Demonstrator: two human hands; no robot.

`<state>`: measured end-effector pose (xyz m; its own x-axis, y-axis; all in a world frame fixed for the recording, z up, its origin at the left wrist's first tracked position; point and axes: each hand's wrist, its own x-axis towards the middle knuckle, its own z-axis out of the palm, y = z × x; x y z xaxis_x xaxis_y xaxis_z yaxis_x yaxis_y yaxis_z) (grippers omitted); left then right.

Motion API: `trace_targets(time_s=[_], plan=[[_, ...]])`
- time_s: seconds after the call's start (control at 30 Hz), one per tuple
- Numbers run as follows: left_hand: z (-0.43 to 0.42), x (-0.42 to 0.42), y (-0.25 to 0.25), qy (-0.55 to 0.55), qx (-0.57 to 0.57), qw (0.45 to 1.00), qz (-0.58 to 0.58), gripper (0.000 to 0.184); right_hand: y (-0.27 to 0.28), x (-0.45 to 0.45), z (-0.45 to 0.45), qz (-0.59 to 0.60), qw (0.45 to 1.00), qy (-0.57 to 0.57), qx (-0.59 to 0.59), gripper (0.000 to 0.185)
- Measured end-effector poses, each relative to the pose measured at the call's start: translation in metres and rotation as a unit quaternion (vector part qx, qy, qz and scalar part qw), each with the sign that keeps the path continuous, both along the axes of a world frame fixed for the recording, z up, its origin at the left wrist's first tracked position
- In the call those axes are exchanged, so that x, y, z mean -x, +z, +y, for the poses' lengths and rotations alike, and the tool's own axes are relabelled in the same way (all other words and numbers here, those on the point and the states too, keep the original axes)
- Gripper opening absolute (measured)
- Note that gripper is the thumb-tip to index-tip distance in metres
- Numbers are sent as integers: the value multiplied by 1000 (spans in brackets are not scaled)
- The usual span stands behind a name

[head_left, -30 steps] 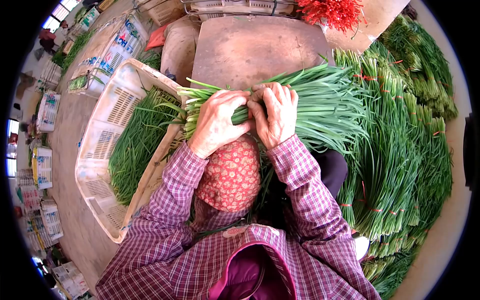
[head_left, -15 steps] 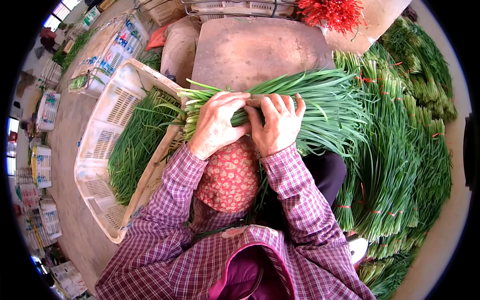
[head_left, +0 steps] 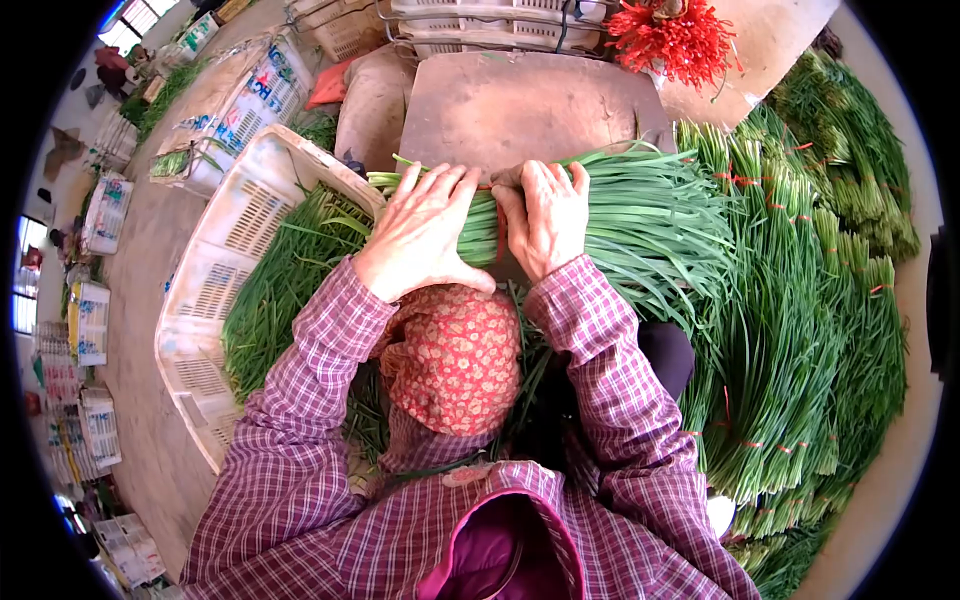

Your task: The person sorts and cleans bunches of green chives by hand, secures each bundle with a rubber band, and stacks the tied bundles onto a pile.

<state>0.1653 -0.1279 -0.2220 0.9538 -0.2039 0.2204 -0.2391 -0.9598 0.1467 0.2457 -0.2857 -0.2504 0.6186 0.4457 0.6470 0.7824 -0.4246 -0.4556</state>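
Note:
A thick bundle of garlic chives [head_left: 655, 205] lies crosswise before me, pale cut ends to the left and green leaves fanning right. A thin red tie [head_left: 501, 238] goes around it between my hands. My left hand [head_left: 425, 230] straddles the bundle left of the tie, fingers over the top and thumb on the near side. Just right of the tie, my right hand [head_left: 545, 215] is closed on the bundle with bent fingers; a dark covering shows at a fingertip. Its thumb side is beside the tie. Below the bundle is a red floral cloth [head_left: 455, 355].
To the left stands a white plastic crate [head_left: 205, 325] holding loose chives [head_left: 275, 285]. Tied chive bundles [head_left: 775, 330] are piled at the right. Ahead are a worn board [head_left: 535, 105], a bunch of red ties [head_left: 675, 45] and stacked crates [head_left: 500, 30].
My hands were together on top of the bundle. Now the left has spread and moved apart from the right, and the red tie shows around the stems. The view has shifted slightly.

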Motion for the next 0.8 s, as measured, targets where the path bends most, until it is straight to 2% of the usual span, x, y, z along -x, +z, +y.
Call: trace_targets(time_s=[0.13,0.17,0.33,0.4,0.47,0.57,0.63,0.67,0.73,0.77,0.8], plan=[[1,-8,-16,33,3,999,24,106,-5,-6,5,21,999,14,-27,7],[1,-10,-18,37,14,999,19,94,-6,-6,5,19,999,15,-34,7],[3,-21,-21,56,44,996,48,85,-5,-7,4,25,995,31,-87,9],[4,-27,-17,67,56,994,73,82,3,1,3,-64,997,7,-40,10],[-2,-30,-11,87,79,986,121,83,7,9,0,-103,994,23,-29,12],[0,-31,-20,82,81,989,93,80,2,17,0,-81,997,6,12,15],[-2,-32,-16,78,66,990,99,78,7,22,3,86,996,-17,-27,13],[-2,-34,-12,77,65,990,94,78,10,24,6,81,996,-17,-28,13],[-6,-39,-7,35,98,981,161,100,16,21,5,190,980,-25,-45,12],[-7,-37,-8,34,97,982,157,100,9,16,6,200,975,-19,-98,11],[-9,-31,-5,25,63,993,101,100,10,17,4,279,936,38,-209,10]])
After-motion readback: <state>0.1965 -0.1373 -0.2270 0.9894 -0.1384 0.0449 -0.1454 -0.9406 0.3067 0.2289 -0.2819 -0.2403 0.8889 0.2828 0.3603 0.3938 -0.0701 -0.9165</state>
